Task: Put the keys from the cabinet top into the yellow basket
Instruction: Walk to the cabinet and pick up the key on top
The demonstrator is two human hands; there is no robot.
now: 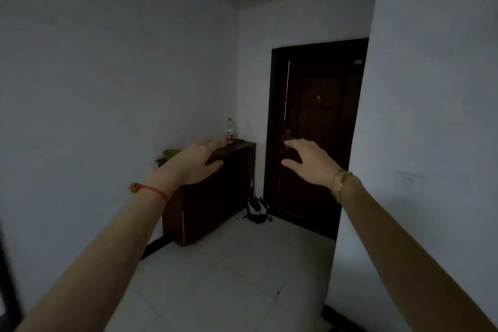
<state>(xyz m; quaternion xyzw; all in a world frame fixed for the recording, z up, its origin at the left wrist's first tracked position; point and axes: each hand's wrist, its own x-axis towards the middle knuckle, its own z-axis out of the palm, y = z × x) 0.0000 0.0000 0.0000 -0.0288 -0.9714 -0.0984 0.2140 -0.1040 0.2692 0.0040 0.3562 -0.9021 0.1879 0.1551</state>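
A dark wooden cabinet (215, 197) stands against the left wall, some way ahead of me. On its near left end sits the yellow basket (170, 153), partly hidden behind my left wrist. The keys are not visible; a small dark object (238, 140) lies at the far end of the top. My left hand (199, 163) is raised in front of the cabinet, fingers spread, holding nothing. My right hand (307, 160) is held out in front of the door, fingers apart and empty. Both arms are stretched forward.
A clear plastic bottle with a red label (229, 131) stands at the cabinet's far end. A dark door (318, 129) closes the hallway. A black and white bag (257, 210) lies on the tiled floor (229, 277) by the door. A white wall corner (377, 170) juts out on the right.
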